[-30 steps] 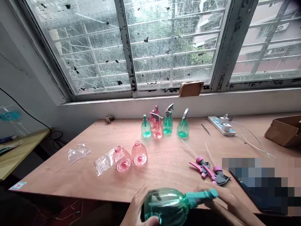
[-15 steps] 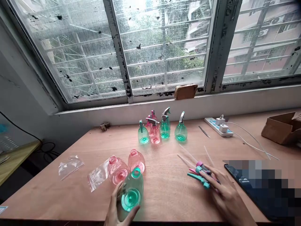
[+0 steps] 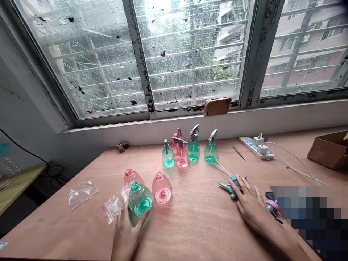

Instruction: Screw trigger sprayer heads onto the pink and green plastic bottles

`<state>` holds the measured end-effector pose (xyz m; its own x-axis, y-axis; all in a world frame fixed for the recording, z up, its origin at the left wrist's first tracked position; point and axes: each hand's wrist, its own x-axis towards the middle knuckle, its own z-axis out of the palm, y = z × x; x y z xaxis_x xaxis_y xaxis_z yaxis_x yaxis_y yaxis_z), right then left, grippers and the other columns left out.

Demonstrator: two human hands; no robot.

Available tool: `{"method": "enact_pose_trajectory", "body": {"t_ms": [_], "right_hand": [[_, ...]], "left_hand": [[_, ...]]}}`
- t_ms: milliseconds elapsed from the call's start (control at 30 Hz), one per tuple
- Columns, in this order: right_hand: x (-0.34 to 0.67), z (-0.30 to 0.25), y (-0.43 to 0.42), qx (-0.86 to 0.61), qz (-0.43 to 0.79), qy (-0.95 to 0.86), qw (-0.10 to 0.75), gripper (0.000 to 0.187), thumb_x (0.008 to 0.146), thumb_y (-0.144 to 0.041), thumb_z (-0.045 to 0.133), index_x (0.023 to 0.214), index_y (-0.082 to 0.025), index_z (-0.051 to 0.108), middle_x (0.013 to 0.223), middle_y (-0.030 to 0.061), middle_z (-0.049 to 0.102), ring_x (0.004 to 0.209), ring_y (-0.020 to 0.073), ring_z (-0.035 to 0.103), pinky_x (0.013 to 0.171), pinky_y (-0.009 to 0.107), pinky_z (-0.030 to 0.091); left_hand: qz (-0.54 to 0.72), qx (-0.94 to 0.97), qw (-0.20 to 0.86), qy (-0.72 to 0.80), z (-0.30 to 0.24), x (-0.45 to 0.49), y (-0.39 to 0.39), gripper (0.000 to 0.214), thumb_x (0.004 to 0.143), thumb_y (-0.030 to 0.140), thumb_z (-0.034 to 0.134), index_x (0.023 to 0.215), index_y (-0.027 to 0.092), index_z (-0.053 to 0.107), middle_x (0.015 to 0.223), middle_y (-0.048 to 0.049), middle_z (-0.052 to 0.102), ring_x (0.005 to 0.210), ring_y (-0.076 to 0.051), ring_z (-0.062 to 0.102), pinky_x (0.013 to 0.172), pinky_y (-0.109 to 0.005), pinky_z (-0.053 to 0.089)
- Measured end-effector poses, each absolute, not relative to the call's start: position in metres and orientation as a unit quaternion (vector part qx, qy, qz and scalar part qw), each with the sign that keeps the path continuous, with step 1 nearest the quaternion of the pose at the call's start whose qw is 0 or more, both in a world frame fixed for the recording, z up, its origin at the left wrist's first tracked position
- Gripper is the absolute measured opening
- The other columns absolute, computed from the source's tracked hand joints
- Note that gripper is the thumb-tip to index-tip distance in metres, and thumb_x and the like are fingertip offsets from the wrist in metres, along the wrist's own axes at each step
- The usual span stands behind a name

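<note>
My left hand [image 3: 126,232] is wrapped round the base of a headless green spray bottle [image 3: 140,201], which stands on the wooden table [image 3: 195,224] between two headless pink bottles [image 3: 132,177] [image 3: 161,188]. My right hand [image 3: 248,204] lies flat on the table to the right. Its stretched fingers rest on a teal spray head [image 3: 227,187] with a long dip tube. A pink spray head [image 3: 272,207] lies just right of that hand.
Several assembled green and pink spray bottles [image 3: 187,150] stand at the back centre. Clear plastic bags [image 3: 81,190] [image 3: 115,207] lie on the left. A power strip [image 3: 257,146], tweezers [image 3: 239,153] and a cardboard box [image 3: 328,150] sit at the back right.
The teal head has come off the green bottle. My left hand stood the bottle upright among the pink ones, and my right hand carried the head right and lowered it to the table.
</note>
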<state>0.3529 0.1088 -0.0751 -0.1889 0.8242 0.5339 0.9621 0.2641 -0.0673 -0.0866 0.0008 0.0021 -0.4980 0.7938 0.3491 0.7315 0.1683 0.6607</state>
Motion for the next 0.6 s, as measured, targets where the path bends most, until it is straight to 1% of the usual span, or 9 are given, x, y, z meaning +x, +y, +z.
{"method": "enact_pose_trajectory", "body": {"t_ms": [133, 233, 333, 367, 400, 467, 500, 567, 600], "right_hand": [[0.338, -0.022, 0.143, -0.569, -0.070, -0.780, 0.253, 0.067, 0.093, -0.014, 0.040, 0.160, -0.023, 0.038, 0.164, 0.0177, 0.042, 0.153, 0.0364, 0.037, 0.118, 0.062, 0.038], [0.319, 0.043, 0.191, -0.577, -0.014, -0.766, 0.282, 0.061, 0.098, -0.025, 0.044, 0.159, -0.017, 0.039, 0.167, 0.0191, 0.035, 0.152, 0.0346, 0.036, 0.118, 0.050, 0.041], [0.301, 0.097, 0.248, -0.603, -0.017, -0.738, 0.302, 0.056, 0.102, -0.030, 0.041, 0.158, -0.020, 0.041, 0.173, 0.0188, 0.021, 0.147, 0.0412, 0.039, 0.111, 0.055, 0.043], [0.297, 0.109, 0.264, -0.616, -0.013, -0.725, 0.308, 0.053, 0.104, -0.037, 0.042, 0.154, -0.020, 0.047, 0.171, 0.0215, 0.024, 0.142, 0.0440, 0.044, 0.107, 0.057, 0.044], [0.293, 0.117, 0.278, -0.627, -0.004, -0.714, 0.312, 0.051, 0.104, -0.042, 0.043, 0.147, -0.018, 0.054, 0.166, 0.0245, 0.034, 0.135, 0.0442, 0.051, 0.103, 0.057, 0.046], [0.288, 0.124, 0.295, -0.646, 0.023, -0.694, 0.317, 0.049, 0.104, -0.050, 0.044, 0.130, -0.015, 0.066, 0.139, 0.0277, 0.061, 0.115, 0.0413, 0.065, 0.092, 0.051, 0.051], [0.287, 0.124, 0.299, -0.654, 0.035, -0.685, 0.321, 0.047, 0.103, -0.050, 0.045, 0.122, -0.014, 0.068, 0.123, 0.0265, 0.070, 0.105, 0.0393, 0.069, 0.087, 0.048, 0.053], [0.288, 0.121, 0.296, -0.662, 0.047, -0.666, 0.339, 0.038, 0.100, -0.044, 0.050, 0.113, -0.014, 0.068, 0.098, 0.0217, 0.076, 0.090, 0.0365, 0.072, 0.078, 0.044, 0.052], [0.290, 0.118, 0.289, -0.662, 0.048, -0.659, 0.355, 0.032, 0.099, -0.039, 0.052, 0.112, -0.014, 0.067, 0.092, 0.0195, 0.076, 0.087, 0.0354, 0.072, 0.077, 0.042, 0.052]], "left_hand": [[0.402, 0.500, 0.010, 0.767, -0.003, -0.085, 0.002, 0.108, 0.078, 0.080, 0.059, 0.157, 0.010, 0.033, 0.149, -0.0283, 0.053, 0.143, -0.051, 0.047, 0.116, -0.070, 0.037], [0.428, 0.500, -0.001, 0.753, -0.008, -0.082, 0.000, 0.118, 0.078, 0.080, 0.061, 0.163, 0.010, 0.018, 0.163, -0.0298, 0.035, 0.151, -0.050, 0.035, 0.120, -0.070, 0.031], [0.478, 0.475, 0.009, 0.739, -0.006, -0.079, -0.003, 0.112, 0.086, 0.078, 0.056, 0.164, 0.012, 0.013, 0.169, -0.0274, 0.024, 0.157, -0.046, 0.024, 0.125, -0.066, 0.024], [0.497, 0.463, 0.016, 0.733, -0.004, -0.077, -0.005, 0.108, 0.088, 0.076, 0.055, 0.165, 0.013, 0.012, 0.170, -0.0259, 0.023, 0.157, -0.044, 0.023, 0.126, -0.065, 0.023], [0.516, 0.452, 0.024, 0.727, -0.002, -0.076, -0.006, 0.103, 0.091, 0.074, 0.054, 0.165, 0.016, 0.012, 0.171, -0.0238, 0.023, 0.158, -0.043, 0.023, 0.127, -0.065, 0.021], [0.544, 0.437, 0.047, 0.714, 0.002, -0.073, -0.009, 0.095, 0.095, 0.072, 0.050, 0.166, 0.021, 0.012, 0.171, -0.0202, 0.023, 0.157, -0.043, 0.024, 0.126, -0.067, 0.021], [0.554, 0.432, 0.057, 0.710, 0.003, -0.072, -0.011, 0.093, 0.095, 0.072, 0.048, 0.166, 0.023, 0.013, 0.172, -0.0190, 0.023, 0.157, -0.044, 0.025, 0.125, -0.068, 0.022], [0.574, 0.426, 0.059, 0.697, 0.005, -0.073, -0.014, 0.091, 0.096, 0.072, 0.048, 0.165, 0.025, 0.014, 0.172, -0.0172, 0.023, 0.155, -0.045, 0.028, 0.124, -0.069, 0.025], [0.589, 0.427, 0.047, 0.685, 0.005, -0.075, -0.016, 0.090, 0.096, 0.072, 0.049, 0.165, 0.025, 0.014, 0.171, -0.0174, 0.024, 0.154, -0.046, 0.029, 0.124, -0.068, 0.027]]}}
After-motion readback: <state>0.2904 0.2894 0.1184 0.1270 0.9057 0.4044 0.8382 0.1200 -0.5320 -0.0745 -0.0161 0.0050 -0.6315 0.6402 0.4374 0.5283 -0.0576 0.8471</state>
